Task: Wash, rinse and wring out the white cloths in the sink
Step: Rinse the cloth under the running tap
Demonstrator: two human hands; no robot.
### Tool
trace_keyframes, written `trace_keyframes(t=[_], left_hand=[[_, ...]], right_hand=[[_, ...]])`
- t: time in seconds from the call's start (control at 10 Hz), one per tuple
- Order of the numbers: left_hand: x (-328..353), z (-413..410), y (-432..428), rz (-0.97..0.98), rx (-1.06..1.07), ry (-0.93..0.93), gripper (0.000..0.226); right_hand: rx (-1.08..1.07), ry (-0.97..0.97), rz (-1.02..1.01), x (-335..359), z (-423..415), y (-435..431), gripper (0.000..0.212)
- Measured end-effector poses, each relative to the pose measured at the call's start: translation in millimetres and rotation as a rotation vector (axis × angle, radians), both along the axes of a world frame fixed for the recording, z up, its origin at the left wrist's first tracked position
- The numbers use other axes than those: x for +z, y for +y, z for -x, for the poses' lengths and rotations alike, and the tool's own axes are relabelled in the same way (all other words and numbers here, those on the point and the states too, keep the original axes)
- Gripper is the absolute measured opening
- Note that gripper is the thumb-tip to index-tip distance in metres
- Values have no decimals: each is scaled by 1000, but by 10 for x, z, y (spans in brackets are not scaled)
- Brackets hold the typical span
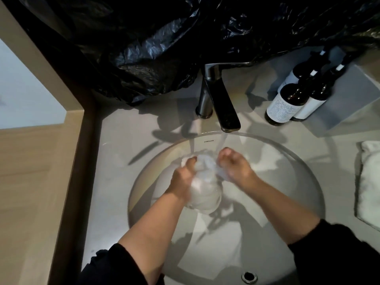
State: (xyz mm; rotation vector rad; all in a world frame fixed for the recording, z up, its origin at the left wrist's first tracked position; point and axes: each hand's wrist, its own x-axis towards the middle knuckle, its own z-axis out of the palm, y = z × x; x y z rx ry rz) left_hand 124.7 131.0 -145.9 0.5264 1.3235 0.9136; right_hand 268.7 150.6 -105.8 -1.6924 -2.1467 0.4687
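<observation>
A bunched white cloth point(203, 188) hangs between my hands over the round sink point(148, 177); its outline is blurred. My left hand point(183, 177) grips its upper left part and my right hand point(236, 165) grips the upper right part. Water runs from the dark tap point(222, 103) onto the cloth's top. More white cloth point(265, 159) lies in the basin to the right, and some point(211, 247) lies flat on the bottom in front.
Two dark bottles point(287, 101) with white labels stand on the counter at the back right. A folded white towel point(368, 182) lies on the counter's right side. Black plastic sheeting point(164, 42) covers the wall behind the tap. The overflow hole point(249, 277) is at the near rim.
</observation>
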Motion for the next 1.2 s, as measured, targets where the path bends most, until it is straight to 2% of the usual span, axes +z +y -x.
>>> trace_keyframes(t=[0.1,0.2,0.3,0.4,0.5,0.6,0.7,0.8,0.9,1.0,1.1,1.2], left_hand=[[-50,-38,18,54,-19,-65,33],[106,-80,-42,51,-127,-17,14],[129,-41,88,37,-138,-48,16],[222,-49,222,84,-160,-293,32],[228,-52,215,45,-118,-534,50],[221,-99,151,-45,-197,-634,50],[166,-176,115,-112,-185,-386,58],[91,-187,159,-131,-95,-215,91],[-81,-85,241,-365,-163,-232,73],[30,-64,293,-256,-153,-114,30],[-38,-32,202,-259,-125,-360,15],[-55,-5,214,-168,37,-533,33]], right_hand=[[25,14,-99,-163,187,-316,22],[-234,118,62,-216,234,-86,13],[-415,639,622,-164,-36,177,20],[-106,651,596,-37,-214,90,29],[-110,527,431,-11,-247,111,43],[-550,664,546,-8,-213,257,26],[-901,854,631,-28,-179,234,22],[-735,679,375,3,-43,-69,24],[-610,455,213,69,86,-378,30],[-473,243,37,17,126,-419,24],[-417,210,-72,-32,-15,-129,32],[-500,242,-81,7,-293,217,27]])
